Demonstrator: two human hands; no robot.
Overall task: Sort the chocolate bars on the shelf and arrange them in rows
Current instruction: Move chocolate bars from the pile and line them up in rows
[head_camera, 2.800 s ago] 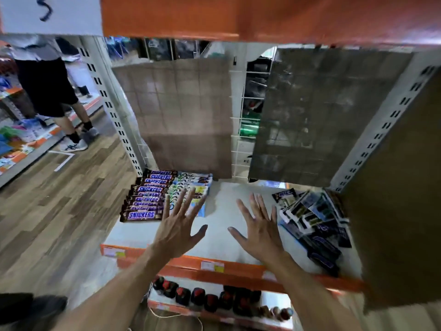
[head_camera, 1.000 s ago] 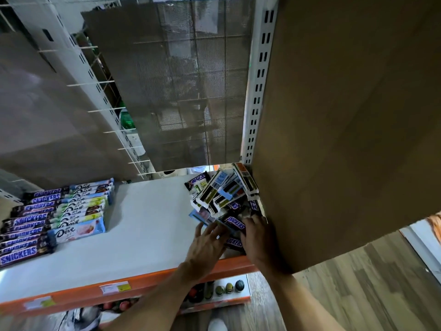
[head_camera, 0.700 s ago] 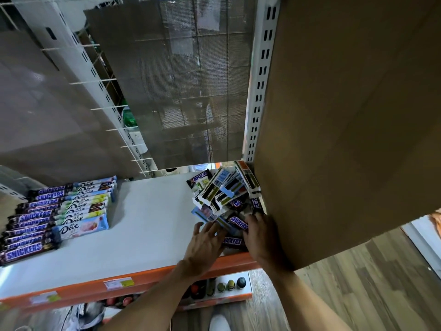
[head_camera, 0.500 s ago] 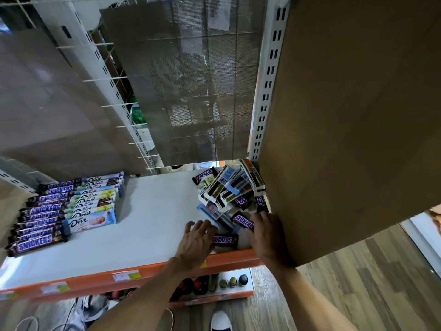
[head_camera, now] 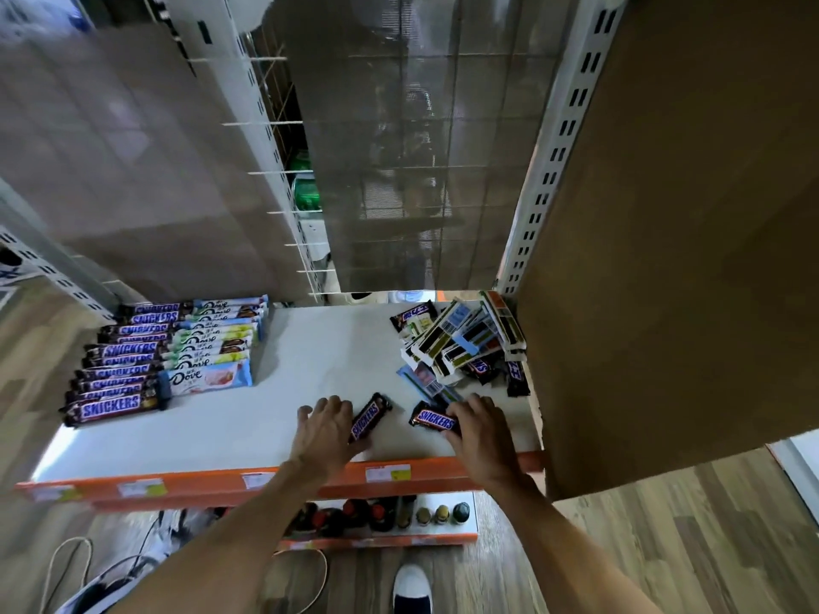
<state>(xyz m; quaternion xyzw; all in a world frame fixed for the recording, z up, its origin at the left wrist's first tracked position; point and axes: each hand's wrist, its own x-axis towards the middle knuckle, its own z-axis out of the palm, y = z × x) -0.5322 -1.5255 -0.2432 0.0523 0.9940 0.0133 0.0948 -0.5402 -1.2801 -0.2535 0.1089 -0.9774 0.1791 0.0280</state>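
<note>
Two brown-wrapped Snickers bars lie near the front edge of the white shelf: the left bar under our left hand, the right bar under our right hand. Whether they are gripped or merely touched, we cannot tell. At one o'clock a jumbled heap of bars remains unsorted, too overlapped to count. At ten o'clock, done: a Snickers row, about ten, beside a pale Dove row, about eight.

Brown wood-plank floor below. White shelf with an orange front rail, carried on white slotted uprights. Behind, dark wire mesh backing and grey-brown board; to the right, a large brown cardboard panel. Underneath, a lower shelf lined with bottles
</note>
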